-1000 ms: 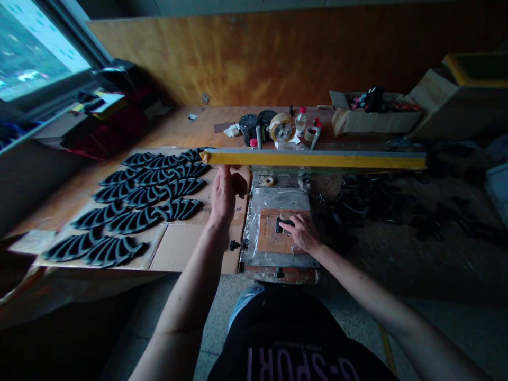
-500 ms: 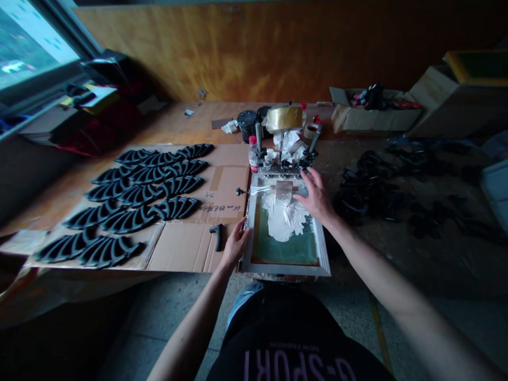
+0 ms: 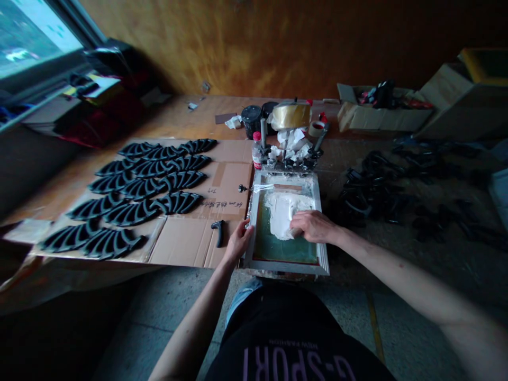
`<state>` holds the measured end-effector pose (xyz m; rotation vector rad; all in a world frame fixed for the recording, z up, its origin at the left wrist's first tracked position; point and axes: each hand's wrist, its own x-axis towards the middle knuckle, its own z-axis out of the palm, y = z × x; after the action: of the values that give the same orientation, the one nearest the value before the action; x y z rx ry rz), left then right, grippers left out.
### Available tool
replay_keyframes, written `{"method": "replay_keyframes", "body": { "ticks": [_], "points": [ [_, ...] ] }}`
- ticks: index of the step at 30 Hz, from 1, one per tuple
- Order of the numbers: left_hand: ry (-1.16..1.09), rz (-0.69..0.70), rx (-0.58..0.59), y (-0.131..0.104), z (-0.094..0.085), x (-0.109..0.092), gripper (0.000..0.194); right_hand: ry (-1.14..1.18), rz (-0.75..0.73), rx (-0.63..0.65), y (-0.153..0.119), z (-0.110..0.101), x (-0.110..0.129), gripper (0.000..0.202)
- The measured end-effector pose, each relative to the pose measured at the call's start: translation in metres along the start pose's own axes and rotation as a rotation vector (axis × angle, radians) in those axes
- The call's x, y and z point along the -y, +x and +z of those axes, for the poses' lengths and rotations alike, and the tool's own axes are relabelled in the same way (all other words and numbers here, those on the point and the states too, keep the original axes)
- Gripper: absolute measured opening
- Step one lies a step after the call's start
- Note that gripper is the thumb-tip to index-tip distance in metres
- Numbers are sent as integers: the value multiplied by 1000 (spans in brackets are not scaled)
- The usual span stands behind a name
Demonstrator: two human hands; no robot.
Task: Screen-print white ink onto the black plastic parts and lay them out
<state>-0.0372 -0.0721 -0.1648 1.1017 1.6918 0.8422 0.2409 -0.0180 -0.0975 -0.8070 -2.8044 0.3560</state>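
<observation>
A silver-edged printing screen (image 3: 323,254) with a green mesh lies in front of me. White paste (image 3: 280,211) is spread thickly over its upper middle. My right hand (image 3: 313,226) is closed low on the mesh around a small scraper (image 3: 294,230), mostly hidden by the fingers and paste. At the screen's left edge, my left hand (image 3: 240,239) has its fingers curled against the frame. A brown strip (image 3: 289,188) lies across the screen's far end. Just left of my left hand, a small black curved handle-shaped part (image 3: 218,233) rests on cardboard.
Rows of black ribbed parts (image 3: 130,211) cover the cardboard (image 3: 178,241) at left. Behind the screen stand clamp posts, a red-capped bottle (image 3: 257,153), a dark tub (image 3: 251,121) and a tape roll (image 3: 292,115). Black parts (image 3: 369,185) are heaped at right, with an open carton (image 3: 381,117) beyond.
My right hand has gone from open beside the scraper at the screen's far end to closed on it, and has come nearer me across the paste. My left hand stays at the frame.
</observation>
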Motion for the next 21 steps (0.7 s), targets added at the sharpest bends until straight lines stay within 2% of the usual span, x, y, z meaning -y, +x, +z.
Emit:
{"method": "replay_keyframes", "body": {
  "ticks": [3, 5, 7, 9, 11, 14, 16, 19, 21],
  "points": [
    [17, -3, 18, 0, -1, 0, 56, -84, 120, -129, 4, 7, 6, 18],
    [28, -1, 41, 0, -2, 1, 59, -130, 95, -167, 1, 16, 13, 20],
    [30, 2, 52, 0, -2, 1, 61, -97, 44, -138, -3, 21, 18, 18],
    [19, -7, 48, -1, -3, -2, 62, -23, 81, -130, 1, 17, 17, 11],
    [-25, -14, 62, -5, -5, -11, 64, 42, 189, -179, 17, 6, 8, 18],
    [-138, -9, 100, -14, -14, -37, 68, 78, 377, -305, 48, -21, -21, 48],
    [-193, 25, 82, -19, -22, -60, 61, 79, 494, -401, 56, -42, -48, 55],
    [-281, 150, 16, -18, -30, -98, 48, 72, 697, -613, 32, -62, -88, 42],
    [-407, 283, -15, -10, -30, -123, 49, 62, 844, -660, 2, -58, -103, 37]
  ]
}}
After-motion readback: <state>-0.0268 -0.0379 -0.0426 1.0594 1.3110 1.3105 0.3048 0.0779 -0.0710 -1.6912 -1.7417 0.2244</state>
